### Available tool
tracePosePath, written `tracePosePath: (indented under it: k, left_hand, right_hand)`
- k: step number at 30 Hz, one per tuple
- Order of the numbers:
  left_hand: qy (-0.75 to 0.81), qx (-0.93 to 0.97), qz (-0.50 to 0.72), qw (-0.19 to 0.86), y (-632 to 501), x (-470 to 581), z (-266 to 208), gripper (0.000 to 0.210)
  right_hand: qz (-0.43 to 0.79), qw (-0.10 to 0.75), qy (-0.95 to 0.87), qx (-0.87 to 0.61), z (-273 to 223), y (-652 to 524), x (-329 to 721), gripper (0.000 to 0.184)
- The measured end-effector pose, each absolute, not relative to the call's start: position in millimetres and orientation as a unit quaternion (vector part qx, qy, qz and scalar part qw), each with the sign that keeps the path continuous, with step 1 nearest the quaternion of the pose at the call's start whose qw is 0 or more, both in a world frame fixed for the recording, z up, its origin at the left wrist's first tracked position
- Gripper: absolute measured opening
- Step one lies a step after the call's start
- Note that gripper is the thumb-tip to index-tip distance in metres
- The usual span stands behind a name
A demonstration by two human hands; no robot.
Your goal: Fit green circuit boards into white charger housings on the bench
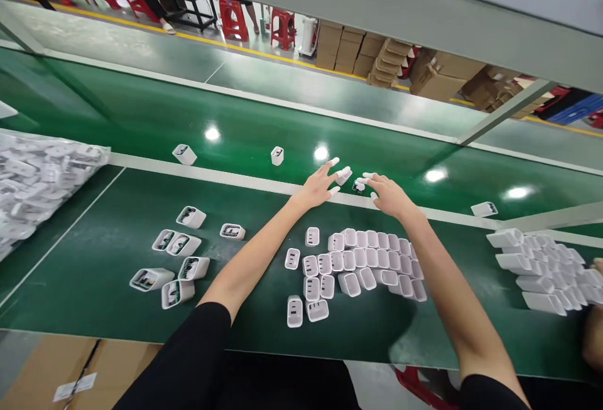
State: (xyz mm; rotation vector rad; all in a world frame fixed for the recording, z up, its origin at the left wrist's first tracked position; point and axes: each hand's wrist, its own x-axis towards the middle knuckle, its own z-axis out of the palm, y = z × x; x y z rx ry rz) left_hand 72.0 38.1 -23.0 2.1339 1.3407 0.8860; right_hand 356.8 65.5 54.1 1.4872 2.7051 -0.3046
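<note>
My left hand [318, 186], with white finger covers, reaches to the pale strip across the bench, its fingers spread. Its fingertips are at a white charger housing [345, 178], touching or just above it; the thumb stands apart from it. Facing it, my right hand [389, 195] also wears finger covers. Its forefinger is at a small circuit board [358, 187] with a white part, while the thumb is apart. Below my hands stand rows of empty white charger housings [348, 260] with slots inside. Left of my left forearm are several housings with boards inside [184, 245].
A clear bag of white parts [44, 178] lies far left. More housings [541, 269] are grouped at right, near another person's hand [594, 328]. Single housings [277, 156] stand along the far side. A shelf beam [377, 14] crosses above the bench.
</note>
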Motion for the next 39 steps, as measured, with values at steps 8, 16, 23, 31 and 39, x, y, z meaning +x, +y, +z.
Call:
tracePosePath:
  k: [8, 16, 23, 31, 39]
  left_hand:
    - [0.503, 0.744, 0.365, 0.245, 44.6, 71.9, -26.0, 0.023]
    - [0.484, 0.734, 0.42, 0.224, 44.3, 63.9, 5.1, 0.023]
    - [0.381, 0.762, 0.519, 0.075, -30.7, 57.5, 111.5, 0.023]
    - [0.405, 0.768, 0.485, 0.1, -248.9, 51.3, 112.8, 0.067]
    - [0.463, 0.721, 0.443, 0.264, -394.7, 29.2, 65.2, 0.074]
  right_hand:
    - [-0.158, -0.011, 0.899, 0.408, 29.6, 96.8, 331.5, 0.045]
    - [-0.263, -0.25, 0.811, 0.459, 41.3, 90.7, 323.9, 0.048]
    - [-0.385, -0.439, 0.689, 0.429, 106.6, -6.4, 328.7, 0.051]
    - [-0.526, -0.546, 0.574, 0.31, 93.1, -205.0, 307.9, 0.047]
    - [-0.495, -0.57, 0.578, 0.31, 63.7, -347.2, 248.9, 0.045]
